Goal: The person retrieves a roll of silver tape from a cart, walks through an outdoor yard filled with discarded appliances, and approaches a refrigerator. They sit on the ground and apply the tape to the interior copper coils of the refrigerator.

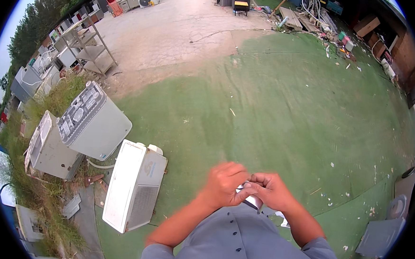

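Observation:
In front of my grey buttoned shirt (239, 236), my two hands meet. My left hand (224, 183) is closed, its fingers curled in a pinch and slightly smeared by motion. Touching it from the right is my right hand (271, 191), also closed, with thumb and forefinger pressed together. A small, flat, pale shiny piece with a dark edge (254, 201) shows below the right fingers. Its kind cannot be made out, and the fingers cover part of it. What the left fingertips pinch is hidden.
A white air-conditioner outdoor unit (135, 187) stands at left on green matting (265, 109). Beside it are a grey appliance (96, 122) and a rusty white one (54, 148) among weeds. A metal rack (89, 51) stands farther off; scrap (346, 43) lies far right.

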Action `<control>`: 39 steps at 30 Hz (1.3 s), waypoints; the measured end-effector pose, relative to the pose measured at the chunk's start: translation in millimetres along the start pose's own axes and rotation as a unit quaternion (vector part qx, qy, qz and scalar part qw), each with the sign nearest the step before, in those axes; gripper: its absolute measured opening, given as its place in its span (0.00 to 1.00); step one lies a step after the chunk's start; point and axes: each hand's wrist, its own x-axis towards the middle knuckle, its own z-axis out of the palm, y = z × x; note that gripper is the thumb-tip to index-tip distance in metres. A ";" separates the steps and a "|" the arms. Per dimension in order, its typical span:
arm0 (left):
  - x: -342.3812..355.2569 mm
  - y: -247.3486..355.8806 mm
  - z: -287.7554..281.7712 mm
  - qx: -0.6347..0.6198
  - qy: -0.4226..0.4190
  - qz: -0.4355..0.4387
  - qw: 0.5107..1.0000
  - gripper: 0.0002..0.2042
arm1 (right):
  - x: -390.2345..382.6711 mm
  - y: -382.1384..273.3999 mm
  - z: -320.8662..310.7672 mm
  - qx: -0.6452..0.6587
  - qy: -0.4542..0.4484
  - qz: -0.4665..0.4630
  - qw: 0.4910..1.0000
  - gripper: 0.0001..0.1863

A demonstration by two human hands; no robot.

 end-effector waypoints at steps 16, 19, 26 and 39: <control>219.7 -414.1 -96.4 -0.116 0.134 -0.271 0.946 0.37 | 497.7 -158.7 -96.9 0.006 -0.202 0.045 0.978 0.15; 276.5 -459.0 -126.6 0.062 0.065 -0.105 0.990 0.26 | 578.2 -201.6 -98.9 -0.008 -0.244 0.037 0.969 0.16; 346.1 -646.2 -165.7 -0.007 0.225 -0.195 0.955 0.29 | 769.2 -277.7 -119.9 -0.106 -0.257 -0.015 0.960 0.28; 543.8 -1044.5 -218.4 -0.325 0.211 -0.339 0.857 0.34 | 1149.7 -392.2 -176.9 0.013 -0.164 0.020 0.986 0.15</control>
